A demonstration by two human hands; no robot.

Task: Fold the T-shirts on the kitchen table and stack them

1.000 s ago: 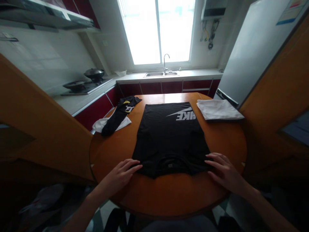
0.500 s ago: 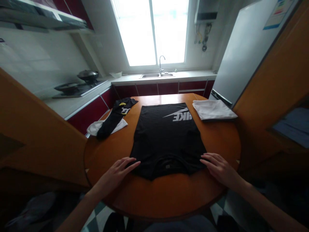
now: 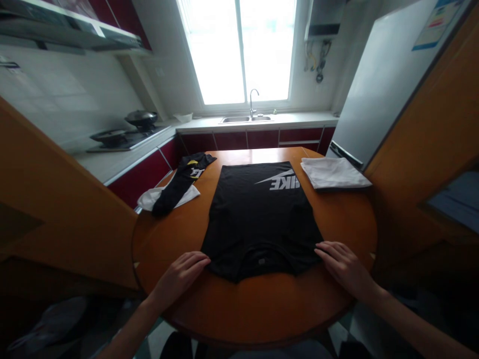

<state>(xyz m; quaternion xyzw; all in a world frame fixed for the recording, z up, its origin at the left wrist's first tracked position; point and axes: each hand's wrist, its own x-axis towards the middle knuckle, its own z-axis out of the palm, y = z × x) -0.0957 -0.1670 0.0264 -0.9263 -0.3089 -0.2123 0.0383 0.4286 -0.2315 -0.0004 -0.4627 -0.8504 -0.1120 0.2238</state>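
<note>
A black T-shirt (image 3: 258,214) lies spread flat on the orange wooden table (image 3: 243,314), its neckline towards me and a white NIKE print upside down at the far right. At its left sleeve edge, the fingertips of my left hand (image 3: 181,274) are closed together on the cloth. My right hand (image 3: 346,267) has thumb and fingers pinched at the opposite sleeve edge. Both forearms reach in from the bottom corners.
A dark garment with a yellow and white print (image 3: 181,182) lies over a white cloth (image 3: 148,198) at the table's left. Folded white cloth (image 3: 333,172) sits at the right. Beyond are a sink (image 3: 235,119), a stove (image 3: 130,139) and a refrigerator (image 3: 381,85).
My left hand's thumb and fingers have come together at the sleeve edge; they were apart before. My right hand stays at its sleeve. The view has shifted slightly.
</note>
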